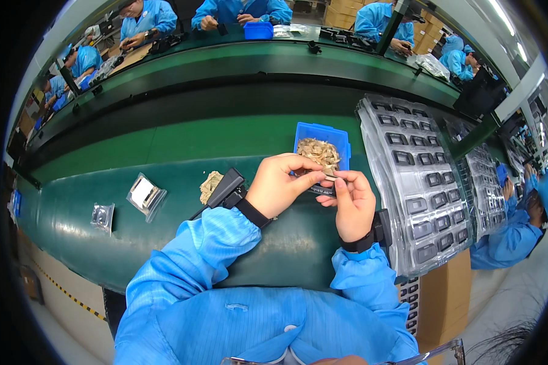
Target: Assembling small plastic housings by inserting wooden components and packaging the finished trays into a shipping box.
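Green conveyor surface (164, 146) fills frame centre. Clear moulded trays of black parts (417, 182) at right. Blue plastic bin of tan slips (323, 146) just above both hands. Left hand (280, 185) and right hand (353, 204) pinch one small tan slip (330, 176) between fingertips, long axis roughly horizontal.

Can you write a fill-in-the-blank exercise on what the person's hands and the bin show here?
1. Both hands, left hand and right hand, pinch one small ____ part.
2. The bin of small tan pieces is ____ in colour.
3. The clear trays of black parts lie on the person's ____ side.

Missing words: metal; blue; right
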Motion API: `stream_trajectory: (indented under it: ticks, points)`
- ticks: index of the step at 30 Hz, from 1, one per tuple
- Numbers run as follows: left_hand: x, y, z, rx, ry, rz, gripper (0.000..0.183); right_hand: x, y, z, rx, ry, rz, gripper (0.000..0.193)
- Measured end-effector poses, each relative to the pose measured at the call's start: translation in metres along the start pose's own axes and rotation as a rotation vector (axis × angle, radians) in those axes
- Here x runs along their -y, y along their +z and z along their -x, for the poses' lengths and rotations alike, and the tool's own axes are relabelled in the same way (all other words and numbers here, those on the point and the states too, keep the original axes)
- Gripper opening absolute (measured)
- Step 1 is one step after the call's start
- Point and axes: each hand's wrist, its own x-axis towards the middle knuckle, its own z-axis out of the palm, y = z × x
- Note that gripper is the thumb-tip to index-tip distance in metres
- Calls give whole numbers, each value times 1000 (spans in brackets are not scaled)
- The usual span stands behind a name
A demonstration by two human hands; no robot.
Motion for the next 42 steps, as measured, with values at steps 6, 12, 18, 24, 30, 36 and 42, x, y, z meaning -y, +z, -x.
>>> stream_trajectory:
  ticks: [6,12,18,24,30,36,42]
  points:
    - [17,11,3,-108,-9,256,19,-9,4,9,11,-24,-42,15]
    - [12,4,1,-165,91,186,11,-16,3,12,58,-134,-10,20]
    - [12,3,-3,-102,-68,350,7,-17,-6,8,154,-124,-47,26]
    - [5,-5,-4,-28,89,105,3,-15,-7,8,222,-90,-122,29]
    - [22,6,-4,-103,219,212,5,-16,-9,5,44,-107,-107,28]
    - [22,-17,-12,-163,145,-432,6,-8,-11,3,-52,36,-94,28]
    - [10,-3,-9,-220,336,-485,16,-9,-3,6,-56,50,-121,17]
